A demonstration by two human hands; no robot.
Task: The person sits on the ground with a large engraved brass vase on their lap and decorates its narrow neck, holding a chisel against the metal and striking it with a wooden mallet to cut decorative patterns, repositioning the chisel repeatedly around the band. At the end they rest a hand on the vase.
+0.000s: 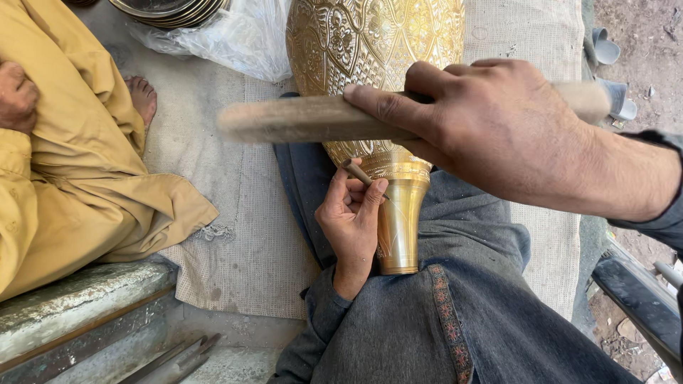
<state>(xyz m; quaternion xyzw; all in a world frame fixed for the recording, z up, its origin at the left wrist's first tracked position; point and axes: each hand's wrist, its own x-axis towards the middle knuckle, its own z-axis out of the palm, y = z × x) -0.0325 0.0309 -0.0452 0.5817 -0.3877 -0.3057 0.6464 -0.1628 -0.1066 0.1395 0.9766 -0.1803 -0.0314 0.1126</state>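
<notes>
While a small chisel (358, 173) is pinched in the left hand (350, 222) fingers against the brass vase (377, 64), a wooden mallet (313, 118) is gripped by the right hand (498, 128). The mallet is held above the vase's neck.

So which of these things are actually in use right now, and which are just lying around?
In use:
- brass vase, lying across the lap
- small punch, pinched in the left hand against the vase's neck
- wooden stick, in the right hand

Lying about:
- plastic bag
- stacked metal plates
- metal rods
- woven mat
- seated person in yellow
</notes>
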